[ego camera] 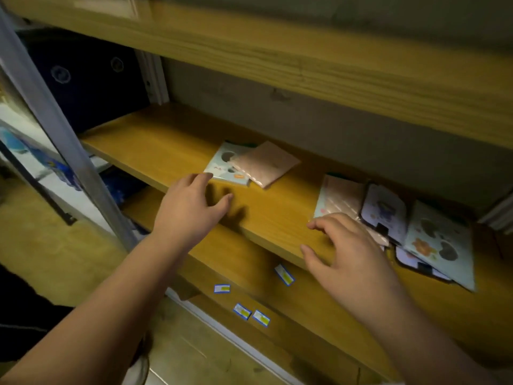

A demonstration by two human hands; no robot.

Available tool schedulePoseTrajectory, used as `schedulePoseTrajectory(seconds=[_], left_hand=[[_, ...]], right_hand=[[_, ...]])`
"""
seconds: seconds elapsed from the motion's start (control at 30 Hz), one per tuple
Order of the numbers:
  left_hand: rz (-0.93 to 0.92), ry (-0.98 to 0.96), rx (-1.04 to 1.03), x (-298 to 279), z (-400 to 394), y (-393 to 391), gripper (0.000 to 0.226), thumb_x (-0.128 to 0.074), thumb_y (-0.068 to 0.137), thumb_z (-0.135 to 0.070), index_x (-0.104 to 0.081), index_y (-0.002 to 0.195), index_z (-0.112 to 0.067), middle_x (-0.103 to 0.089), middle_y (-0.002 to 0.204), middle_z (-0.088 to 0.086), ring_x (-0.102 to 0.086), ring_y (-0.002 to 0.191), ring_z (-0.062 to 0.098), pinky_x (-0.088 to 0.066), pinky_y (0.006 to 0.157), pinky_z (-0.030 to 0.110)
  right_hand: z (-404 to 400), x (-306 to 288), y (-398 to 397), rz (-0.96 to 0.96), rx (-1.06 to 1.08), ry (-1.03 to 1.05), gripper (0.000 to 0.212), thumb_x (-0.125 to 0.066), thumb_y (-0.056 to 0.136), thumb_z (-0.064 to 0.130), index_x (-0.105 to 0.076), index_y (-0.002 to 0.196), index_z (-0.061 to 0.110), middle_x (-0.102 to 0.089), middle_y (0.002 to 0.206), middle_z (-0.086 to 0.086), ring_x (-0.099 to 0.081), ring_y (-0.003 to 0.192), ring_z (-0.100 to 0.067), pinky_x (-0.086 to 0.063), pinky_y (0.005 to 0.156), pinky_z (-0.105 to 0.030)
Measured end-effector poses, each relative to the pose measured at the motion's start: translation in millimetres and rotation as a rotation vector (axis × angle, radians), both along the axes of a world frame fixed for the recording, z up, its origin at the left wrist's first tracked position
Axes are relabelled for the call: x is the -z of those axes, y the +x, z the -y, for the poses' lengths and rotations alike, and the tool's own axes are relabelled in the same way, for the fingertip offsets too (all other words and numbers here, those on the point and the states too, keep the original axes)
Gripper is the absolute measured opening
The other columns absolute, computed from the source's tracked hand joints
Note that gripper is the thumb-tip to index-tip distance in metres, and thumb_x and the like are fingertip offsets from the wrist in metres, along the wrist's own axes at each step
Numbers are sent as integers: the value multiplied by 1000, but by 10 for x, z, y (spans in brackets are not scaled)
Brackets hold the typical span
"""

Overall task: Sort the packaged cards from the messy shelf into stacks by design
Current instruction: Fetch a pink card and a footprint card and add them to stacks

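Observation:
On the wooden shelf (172, 145) lie two packaged cards near the middle: a light blue one with dark blobs (226, 168) and a pink one (265, 163) overlapping its right side. My left hand (191, 207) hovers open just in front of the blue card, fingertips near its corner. At the right lies a messy pile: a pink checked card (341, 197), a lilac card (385, 212), a light blue flower card (441, 244) and another lilac card (416, 263) beneath. My right hand (349, 254) is spread open at the pile's left edge, fingers on the pink checked card.
A thick wooden shelf board (305, 59) runs overhead. A grey metal upright (63, 129) stands at the left, with a dark blue box (83, 79) behind it. On the lower shelf's front edge are several small blue-and-yellow labels (251, 309). Floor shows at lower left.

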State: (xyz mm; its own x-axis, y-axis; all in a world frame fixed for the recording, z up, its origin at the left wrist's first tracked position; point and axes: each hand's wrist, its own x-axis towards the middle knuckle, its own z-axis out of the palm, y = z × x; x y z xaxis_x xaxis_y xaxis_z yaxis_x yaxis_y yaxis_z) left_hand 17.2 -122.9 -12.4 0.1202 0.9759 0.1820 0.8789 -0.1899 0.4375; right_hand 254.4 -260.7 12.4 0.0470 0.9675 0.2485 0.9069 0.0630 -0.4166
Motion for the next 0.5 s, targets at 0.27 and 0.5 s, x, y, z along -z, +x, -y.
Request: schedulePoseTrajectory(seconds=[0.27, 0.5], left_hand=[[-272, -215, -39, -5, -973, 227, 112, -32, 73, -96, -21, 156, -22, -37, 156, 20, -33, 143, 42, -35, 110, 51], [-144, -244, 57, -100, -1155, 361, 99, -69, 77, -71, -28, 150, -17, -44, 146, 21, -39, 135, 40, -38, 106, 45]], right_hand=[[-411, 69, -332, -41, 98, 24, 31, -64, 90, 37, -62, 120, 27, -55, 111, 16, -52, 107, -5, -49, 93, -34], [-585, 89, -436, -61, 179, -13, 32, -61, 90, 42, -59, 121, 34, -52, 112, 20, -53, 107, -5, -52, 90, -38]])
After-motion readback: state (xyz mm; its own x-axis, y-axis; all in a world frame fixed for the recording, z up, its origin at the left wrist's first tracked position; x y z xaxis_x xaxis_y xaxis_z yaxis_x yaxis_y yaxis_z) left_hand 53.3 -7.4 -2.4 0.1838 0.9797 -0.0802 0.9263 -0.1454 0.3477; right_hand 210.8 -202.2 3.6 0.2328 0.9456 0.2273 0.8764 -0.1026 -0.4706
